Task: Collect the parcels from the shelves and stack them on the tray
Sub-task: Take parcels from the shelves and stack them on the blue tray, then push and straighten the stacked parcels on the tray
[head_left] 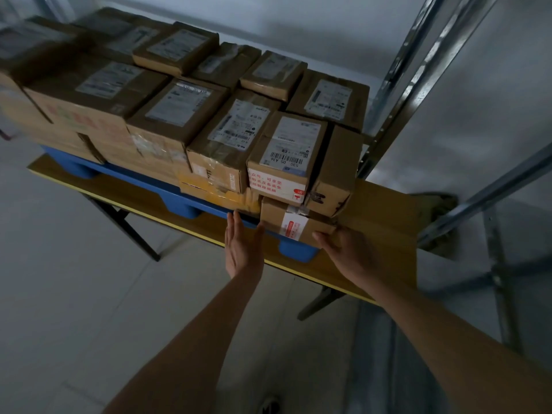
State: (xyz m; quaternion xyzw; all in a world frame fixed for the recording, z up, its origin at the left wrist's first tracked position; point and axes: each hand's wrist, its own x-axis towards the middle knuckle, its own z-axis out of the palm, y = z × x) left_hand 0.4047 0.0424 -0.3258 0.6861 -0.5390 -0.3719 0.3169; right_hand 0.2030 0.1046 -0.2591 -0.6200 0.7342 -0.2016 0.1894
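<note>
Cardboard parcels point(167, 115) stood packed close together on a blue tray point(179, 201), most of them carrying white shipping labels on top, and the tray itself rested on a wooden table point(385, 222) with a yellow front edge and dark folding legs. At the near right corner of the stack sat a low parcel point(294, 222) sealed with white tape printed in red, tucked under a taller labelled box point(283, 162) whose barcode faced upward. A narrower box point(334, 174) leaned tilted against that one's right side. The right hand point(346, 252) lay against the low parcel's right end, its thumb stretched along the front face and the palm at the corner; the fingers beyond were hidden behind the hand, so whether they curled round the cardboard could not be told. The left hand point(242, 246) was held flat and relaxed, fingers straight and together, pointing at the tray's front edge just left of the same parcel, holding nothing; its fingertips seemed to reach the tray's rim, though the dim light left that contact uncertain. To the right, grey metal shelf uprights point(400, 85) rose beside the table against a pale wall. Below lay a light tiled floor point(74, 294), and the toe of a shoe point(270, 404) showed at the bottom edge between both forearms.
</note>
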